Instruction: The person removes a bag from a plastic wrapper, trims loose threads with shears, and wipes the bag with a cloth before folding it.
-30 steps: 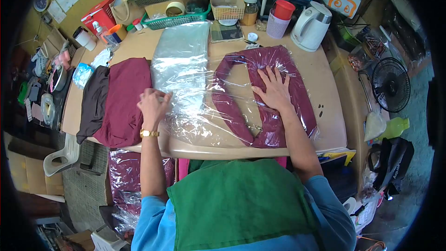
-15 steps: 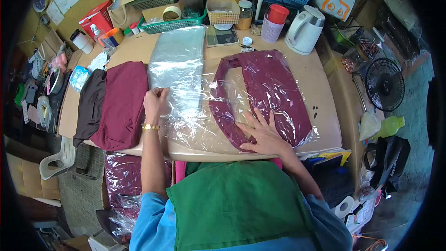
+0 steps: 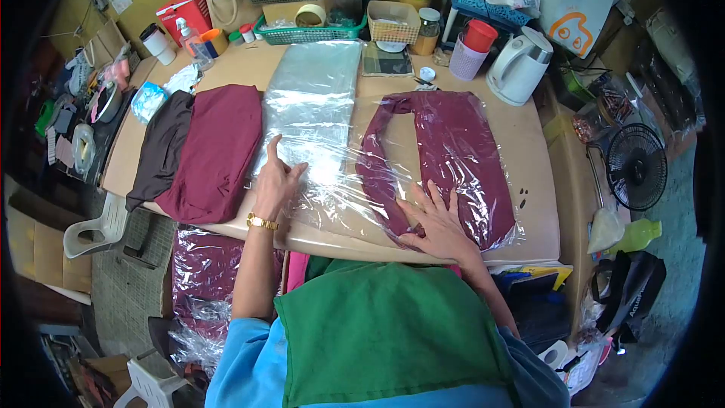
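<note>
Fingers [image 3: 433,195] of the right hand [image 3: 439,227], spread wide, press flat on the near end of the maroon cloth garment in a clear plastic bag [image 3: 457,151], which lies on the right half of the beige tabletop [image 3: 538,181]. Fingers [image 3: 274,155] of the left hand [image 3: 275,181], loosely spread with the forefinger pointing far, rest on the long stack of clear plastic bags [image 3: 311,98] at centre, gripping nothing visible. Left of this stack lie a folded maroon cloth [image 3: 219,147] and a dark brown cloth [image 3: 162,147]; a white electric kettle [image 3: 519,68] stands far right.
</note>
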`<state>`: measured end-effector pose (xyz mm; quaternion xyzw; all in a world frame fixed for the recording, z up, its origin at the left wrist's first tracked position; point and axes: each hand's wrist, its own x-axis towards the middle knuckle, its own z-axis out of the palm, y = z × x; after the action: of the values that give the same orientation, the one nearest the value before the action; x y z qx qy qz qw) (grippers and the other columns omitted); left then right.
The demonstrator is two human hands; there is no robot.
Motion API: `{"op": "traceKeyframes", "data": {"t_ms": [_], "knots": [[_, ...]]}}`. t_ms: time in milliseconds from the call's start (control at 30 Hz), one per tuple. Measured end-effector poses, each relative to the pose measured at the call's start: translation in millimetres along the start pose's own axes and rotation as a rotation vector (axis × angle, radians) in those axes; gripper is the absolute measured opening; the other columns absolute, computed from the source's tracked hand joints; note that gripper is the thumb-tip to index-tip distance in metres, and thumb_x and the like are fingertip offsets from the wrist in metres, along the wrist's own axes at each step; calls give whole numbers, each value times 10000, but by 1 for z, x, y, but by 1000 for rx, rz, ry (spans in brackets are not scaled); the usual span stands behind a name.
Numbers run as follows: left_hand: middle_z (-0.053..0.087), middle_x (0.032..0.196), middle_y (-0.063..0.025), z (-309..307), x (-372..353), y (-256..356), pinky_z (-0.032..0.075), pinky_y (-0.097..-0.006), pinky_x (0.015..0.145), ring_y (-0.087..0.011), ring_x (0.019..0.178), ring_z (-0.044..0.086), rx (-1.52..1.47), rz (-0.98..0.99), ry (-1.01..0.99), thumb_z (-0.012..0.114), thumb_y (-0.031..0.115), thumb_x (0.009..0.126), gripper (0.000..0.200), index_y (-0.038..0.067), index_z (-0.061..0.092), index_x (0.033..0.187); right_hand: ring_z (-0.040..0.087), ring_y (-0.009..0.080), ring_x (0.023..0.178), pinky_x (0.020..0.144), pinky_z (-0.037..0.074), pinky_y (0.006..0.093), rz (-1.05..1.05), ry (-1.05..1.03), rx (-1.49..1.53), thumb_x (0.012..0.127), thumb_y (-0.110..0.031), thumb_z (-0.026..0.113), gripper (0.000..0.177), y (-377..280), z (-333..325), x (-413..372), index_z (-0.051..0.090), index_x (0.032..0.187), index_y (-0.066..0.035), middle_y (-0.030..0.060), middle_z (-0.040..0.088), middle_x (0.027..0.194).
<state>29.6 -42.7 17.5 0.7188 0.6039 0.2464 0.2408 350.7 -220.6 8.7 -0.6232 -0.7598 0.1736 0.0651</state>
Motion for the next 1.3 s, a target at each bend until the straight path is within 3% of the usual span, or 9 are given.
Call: {"op": "traceKeyframes", "data": {"t_ms": [67, 133, 200, 367, 467, 533, 667, 967, 1300], "knots": [[699, 815, -180, -6, -3, -12, 525, -442, 747, -355, 791, 702, -89, -13, -13, 744, 322, 867, 871, 90, 228, 1530, 211, 392, 1487, 1187, 108, 608, -39, 93, -93, 871, -593, 629, 733, 10, -7, 0, 476, 1477, -208, 183, 303, 1590], [696, 811, -182, -14, -8, -13, 524, -431, 742, -333, 792, 704, -181, -16, -27, 759, 294, 861, 910, 95, 199, 1550, 455, 340, 1346, 1109, 359, 463, -61, -37, 486, 885, -326, 714, 539, 36, -34, 3, 565, 1370, -144, 181, 465, 1471], [684, 914, -226, -20, -17, -11, 525, -441, 765, -343, 851, 699, -178, 9, -42, 738, 332, 881, 960, 101, 125, 1582, 591, 309, 1156, 968, 472, 361, 98, 632, 145, 878, -203, 724, 417, 46, -54, -5, 614, 1257, -69, 171, 584, 1306], [612, 1130, -296, 0, -21, 0, 528, -457, 797, -399, 925, 670, 187, 71, 172, 697, 357, 910, 965, 124, 60, 1597, 587, 448, 1081, 933, 479, 491, 821, 729, -187, 903, -358, 691, 572, 126, -24, 0, 481, 1379, -121, 227, 564, 1229], [607, 1084, -271, 19, -3, -15, 522, -459, 776, -405, 844, 651, 170, 90, 271, 686, 306, 919, 929, 124, 77, 1596, 578, 495, 1065, 901, 485, 532, 737, 698, -78, 922, -391, 659, 631, 96, -25, 7, 390, 1436, -142, 249, 533, 1261], [601, 979, -205, 6, -3, -10, 526, -406, 743, -336, 769, 630, -145, -43, -45, 676, 211, 915, 869, 114, 135, 1589, 582, 489, 1080, 889, 495, 532, 720, 651, -52, 932, -373, 650, 611, 88, -23, 7, 390, 1436, -146, 251, 540, 1286], [565, 844, -35, -5, -5, -33, 487, -260, 675, -113, 737, 567, -835, -54, -102, 661, 77, 880, 727, 116, 310, 1517, 564, 424, 1184, 931, 486, 493, 765, 557, 157, 935, -285, 655, 588, 89, -28, 6, 391, 1441, -143, 250, 554, 1327], [666, 1026, -11, -78, -105, -123, 469, -252, 848, -91, 964, 586, -905, -61, -155, 691, 68, 893, 157, 21, 682, 1042, 588, 227, 1157, 1016, 442, 351, 116, 745, 585, 954, -110, 638, 358, 51, -56, 62, 575, 1281, 21, 133, 613, 1272], [678, 1079, -35, -201, -402, -243, 448, -247, 866, -119, 955, 591, -399, -646, 803, 670, 70, 853, 269, 24, 692, 1117, 642, 244, 747, 682, 512, 346, -869, 179, 662, 855, 25, 659, 122, -278, -2, 141, 700, 965, -9, 124, 677, 891]]}}
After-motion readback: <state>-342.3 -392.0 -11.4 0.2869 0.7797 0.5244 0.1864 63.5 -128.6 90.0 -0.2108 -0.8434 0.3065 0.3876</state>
